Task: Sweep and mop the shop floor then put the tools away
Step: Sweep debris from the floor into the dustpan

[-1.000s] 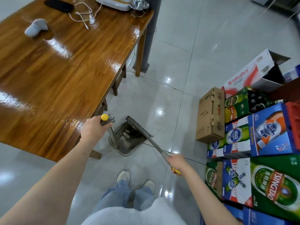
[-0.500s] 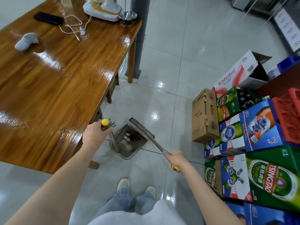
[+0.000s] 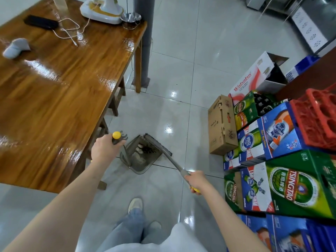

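Left hand (image 3: 103, 151) closed round dustpan (image 3: 141, 157) handle; right hand (image 3: 197, 180) closed round broom (image 3: 163, 151) handle, brush head at pan's mouth, grey debris inside

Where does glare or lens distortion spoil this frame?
Head view: ceiling lights glare off the wooden table and dot the floor tiles; wide-angle bending curves the table edge and beer boxes; the dustpan, broom and both hands stay sharp.

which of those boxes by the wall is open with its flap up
The white Wahaha box, farthest back in the stack: its end flap is raised, showing a dark inside. The plain brown carton nearby looks closed.
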### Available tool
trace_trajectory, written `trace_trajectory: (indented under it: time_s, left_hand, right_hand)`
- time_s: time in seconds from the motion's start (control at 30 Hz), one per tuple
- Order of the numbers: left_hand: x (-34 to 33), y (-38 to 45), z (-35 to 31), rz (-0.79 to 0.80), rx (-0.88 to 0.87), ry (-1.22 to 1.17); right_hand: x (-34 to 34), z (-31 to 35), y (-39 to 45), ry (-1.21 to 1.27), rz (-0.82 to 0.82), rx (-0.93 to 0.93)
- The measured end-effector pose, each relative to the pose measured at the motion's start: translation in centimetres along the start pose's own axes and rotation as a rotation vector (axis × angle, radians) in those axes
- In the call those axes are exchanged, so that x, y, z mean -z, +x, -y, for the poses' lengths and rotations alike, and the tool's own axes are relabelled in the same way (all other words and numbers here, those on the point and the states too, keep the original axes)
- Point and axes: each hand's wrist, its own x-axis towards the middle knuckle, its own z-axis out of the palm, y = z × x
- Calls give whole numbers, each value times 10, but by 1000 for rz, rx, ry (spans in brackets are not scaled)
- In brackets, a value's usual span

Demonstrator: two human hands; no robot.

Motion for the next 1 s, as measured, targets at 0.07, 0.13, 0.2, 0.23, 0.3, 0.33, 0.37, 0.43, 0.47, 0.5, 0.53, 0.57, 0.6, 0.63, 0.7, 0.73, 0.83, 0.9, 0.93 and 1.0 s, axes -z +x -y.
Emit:
trace_trajectory:
  time_s: [0.07,0.13,0.2,0.23,0.3,0.33,0.37,0.43,0.47,0.5,0.53,0.57,0.6,0.63,0.7,0.73,0.83,0.9,0.93,1.0]
  left_hand:
    - [0,-6,-4,-3,8,24]
    - [-1,-12,-6,-2,11,46]
    - [-1,-19,-10,4,-10,52]
    - [-2,-22,-11,6,-29,54]
    - [-2,-27,-12,21,-65,78]
    - [-2,-29,-13,33,-84,95]
    - [-2,-30,-14,47,-103,107]
    - [-1,-32,-18,77,-135,112]
    - [0,-32,-20,92,-150,116]
    - [0,-32,-22,103,-171,123]
    - [0,-31,-23,116,-194,126]
    - [0,-30,-23,132,-217,126]
    - [0,-30,-24,152,-241,124]
    - [0,-29,-24,176,-264,122]
    - [-2,-27,-22,222,-323,125]
    - [-3,-27,-21,246,-353,128]
    - [-5,-33,-20,308,-427,138]
    - [-8,-41,-18,348,-472,143]
    - [-9,-46,-16,369,-499,145]
    - [-11,-57,-13,406,-553,134]
  right_hand:
    - [0,-10,-4,6,0,6]
    - [1,-21,-7,11,-12,15]
    - [1,-31,-11,19,-15,3]
    - [0,-35,-13,28,-12,-11]
    - [-2,-45,-21,51,-9,-22]
    - [-5,-50,-27,70,-13,-23]
    - [-8,-55,-33,93,-18,-29]
    - [-17,-67,-43,130,-27,-46]
    - [-22,-72,-48,148,-32,-55]
    - [-28,-77,-53,165,-43,-63]
    - [-34,-82,-59,183,-59,-72]
    - [-41,-87,-65,210,-81,-81]
    - [-49,-90,-72,239,-107,-92]
    - [-58,-93,-80,262,-126,-100]
    - [-78,-97,-95,313,-156,-122]
    - [-89,-98,-102,341,-176,-141]
    - [-116,-105,-124,434,-226,-204]
    - [-133,-112,-141,491,-245,-237]
    - [-142,-116,-150,514,-251,-255]
    - [-159,-125,-168,559,-282,-289]
